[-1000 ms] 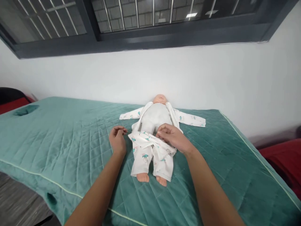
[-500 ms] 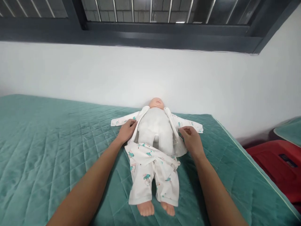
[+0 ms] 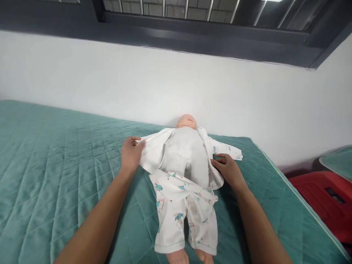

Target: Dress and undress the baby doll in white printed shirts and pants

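Observation:
A baby doll (image 3: 187,121) lies on its back, its head toward the wall and its soft white body (image 3: 185,146) bare in front. It wears a white printed baby jacket (image 3: 152,150), spread apart at the front, with both sleeves on. Printed trousers (image 3: 172,220) cover the legs, their waist bunched low. My left hand (image 3: 132,152) pinches the edge of the jacket's left-hand front panel and holds it out to the side. At the other panel, my right hand (image 3: 227,167) has its fingers closed on the jacket's edge beside the doll's waist.
A green quilted cover (image 3: 82,176) lies under the doll, with its piped edge at the right. A white wall (image 3: 110,80) and a dark window frame (image 3: 192,35) with bars stand behind. Below the right edge is a red plastic stool (image 3: 324,198).
My left hand has moved outward to the left, pulling its jacket panel open. My right hand stays by the other panel. The camera view has shifted and tilted slightly.

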### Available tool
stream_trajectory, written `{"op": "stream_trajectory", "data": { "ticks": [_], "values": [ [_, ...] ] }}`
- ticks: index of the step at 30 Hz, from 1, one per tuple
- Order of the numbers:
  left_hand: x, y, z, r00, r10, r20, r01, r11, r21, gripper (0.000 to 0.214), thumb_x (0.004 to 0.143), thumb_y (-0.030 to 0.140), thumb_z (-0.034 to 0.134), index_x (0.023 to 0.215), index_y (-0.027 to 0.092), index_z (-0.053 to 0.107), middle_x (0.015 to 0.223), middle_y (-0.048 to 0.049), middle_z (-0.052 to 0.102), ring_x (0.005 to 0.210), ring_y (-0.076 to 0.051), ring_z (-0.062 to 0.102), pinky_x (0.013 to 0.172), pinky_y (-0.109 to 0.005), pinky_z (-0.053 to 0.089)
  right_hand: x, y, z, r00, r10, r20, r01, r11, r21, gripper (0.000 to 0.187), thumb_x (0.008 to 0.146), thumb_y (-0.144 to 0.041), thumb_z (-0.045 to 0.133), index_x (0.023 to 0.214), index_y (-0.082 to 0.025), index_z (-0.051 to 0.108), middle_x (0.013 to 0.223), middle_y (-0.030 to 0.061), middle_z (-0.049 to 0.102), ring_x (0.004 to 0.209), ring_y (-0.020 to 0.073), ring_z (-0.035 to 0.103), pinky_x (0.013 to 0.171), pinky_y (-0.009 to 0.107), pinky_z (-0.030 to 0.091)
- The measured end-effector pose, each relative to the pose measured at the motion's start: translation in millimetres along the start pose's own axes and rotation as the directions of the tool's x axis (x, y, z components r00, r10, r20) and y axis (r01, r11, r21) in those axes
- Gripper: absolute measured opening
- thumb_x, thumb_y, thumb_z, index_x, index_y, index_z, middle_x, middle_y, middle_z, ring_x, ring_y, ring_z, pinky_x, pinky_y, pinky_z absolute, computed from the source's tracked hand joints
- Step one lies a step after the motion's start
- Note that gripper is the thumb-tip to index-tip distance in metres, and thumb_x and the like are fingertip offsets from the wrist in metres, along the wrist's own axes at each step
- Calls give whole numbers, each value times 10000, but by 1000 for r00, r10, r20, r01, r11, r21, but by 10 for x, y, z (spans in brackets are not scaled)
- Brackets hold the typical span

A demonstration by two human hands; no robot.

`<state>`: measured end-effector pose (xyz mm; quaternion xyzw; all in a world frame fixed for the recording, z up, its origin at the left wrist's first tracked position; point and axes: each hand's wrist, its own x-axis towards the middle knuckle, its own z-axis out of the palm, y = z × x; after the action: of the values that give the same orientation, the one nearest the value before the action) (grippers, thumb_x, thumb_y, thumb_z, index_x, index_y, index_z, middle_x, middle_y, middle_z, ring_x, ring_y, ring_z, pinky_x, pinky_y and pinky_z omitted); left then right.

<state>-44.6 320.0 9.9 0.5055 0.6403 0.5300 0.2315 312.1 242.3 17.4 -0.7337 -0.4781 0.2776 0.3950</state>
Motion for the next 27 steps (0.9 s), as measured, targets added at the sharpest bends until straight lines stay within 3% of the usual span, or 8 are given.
{"op": "stream_trajectory", "data": {
  "ticks": [3,6,10,12,15,19,22,27],
  "values": [
    [-12,-21,-19,996,0,85,-30,936,349,262,808,389,604,1007,224,642,725,-7,622,670,-197,589,608,-279,383,-29,-10,-22,1000,-11,8,11,1000,7,421,734,-487,711,1022,-188,638,848,46,736,770,211,655,700,324,453],
    [-66,-31,-3,973,-63,221,-96,764,638,305,861,405,532,1092,239,643,921,-104,709,850,-310,657,681,-356,432,-68,-31,-8,997,-56,51,56,998,-6,310,747,-479,680,862,-191,696,836,41,731,796,209,650,724,319,448],
    [-159,26,21,969,118,218,-242,637,731,313,893,288,456,1126,194,643,1086,-174,689,1058,-376,616,780,-428,460,-73,-35,53,997,-72,-24,72,997,9,251,715,-420,703,825,-198,663,834,37,721,815,208,653,745,323,466],
    [-213,98,45,943,282,176,-324,661,677,294,892,250,451,1085,171,658,1085,-172,676,1110,-362,581,852,-435,453,-54,-21,87,996,-67,-57,69,997,26,272,695,-390,723,867,-200,631,866,44,718,831,206,658,770,329,479],
    [-330,247,98,904,361,231,-423,837,346,234,903,321,497,974,193,680,877,-77,666,921,-255,608,846,-361,459,-28,4,125,995,-67,-69,70,997,37,334,695,-385,726,947,-207,599,893,48,711,835,206,663,778,336,489],
    [-520,443,120,811,272,518,-240,962,-130,257,835,455,634,850,205,691,718,5,588,680,-154,533,659,-268,431,-27,25,131,995,-77,-66,76,997,-22,326,738,-479,678,915,-215,602,807,24,687,745,200,619,678,316,458],
    [-601,529,81,713,249,656,-159,968,-194,283,788,471,697,766,189,689,696,2,578,647,-138,490,602,-256,384,-45,14,91,991,-101,-89,96,993,-67,293,774,-513,620,810,-224,589,715,7,649,676,188,565,644,312,419],
    [-563,568,-16,533,348,771,-300,930,-212,246,777,445,722,752,200,728,753,-13,557,718,-149,503,667,-258,412,-43,-21,-104,953,-125,-276,93,988,-125,237,775,-461,597,773,-227,563,731,11,622,685,189,543,670,317,404]
  ]
}}
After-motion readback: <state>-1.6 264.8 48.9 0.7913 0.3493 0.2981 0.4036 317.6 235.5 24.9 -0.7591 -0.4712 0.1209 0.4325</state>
